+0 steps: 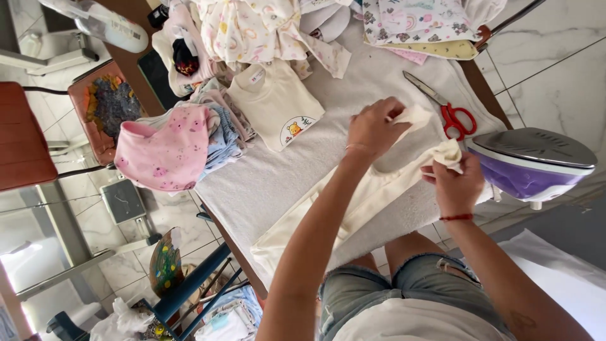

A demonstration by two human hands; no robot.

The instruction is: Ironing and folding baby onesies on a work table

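Your left hand (372,129) pinches one corner of the cream garment (353,202), fingers closed on the cloth; your right hand (456,186) grips the other corner, bunched in its fist. The garment lies across the white towel-covered table (265,183). Red-handled scissors (445,107) lie just beyond, a purple iron (530,161) at right, folded baby clothes (189,139) far left.

Single head view, steeply down, close over towel-covered table (265,183) and floor beside
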